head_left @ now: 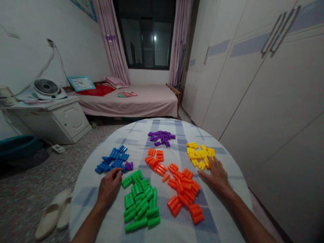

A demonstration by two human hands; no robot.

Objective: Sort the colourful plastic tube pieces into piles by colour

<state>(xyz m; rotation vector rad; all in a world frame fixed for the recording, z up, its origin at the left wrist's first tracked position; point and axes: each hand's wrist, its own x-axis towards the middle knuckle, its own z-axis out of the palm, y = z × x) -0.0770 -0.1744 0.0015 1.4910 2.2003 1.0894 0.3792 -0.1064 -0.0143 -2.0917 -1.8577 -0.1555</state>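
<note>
Small ribbed plastic pieces lie sorted by colour on the round table (101,202). My left hand (110,185) is at the near edge of the blue pieces (113,158), its fingertips pinched together; what they hold, if anything, is hidden. Just beyond those fingertips sits a small purple cluster (129,166). My right hand (216,173) is spread, fingertips on the near side of the yellow pieces (199,154) and palm low over the cloth. Between my hands are the green pieces (141,202) and the larger orange group (186,185).
A smaller orange group (154,162) and the main purple pile (162,137) lie farther back. A checked cloth covers the table. Beyond it stands a bed (152,101), with a wardrobe (253,101) along the right. Slippers (52,216) rest on the floor at left.
</note>
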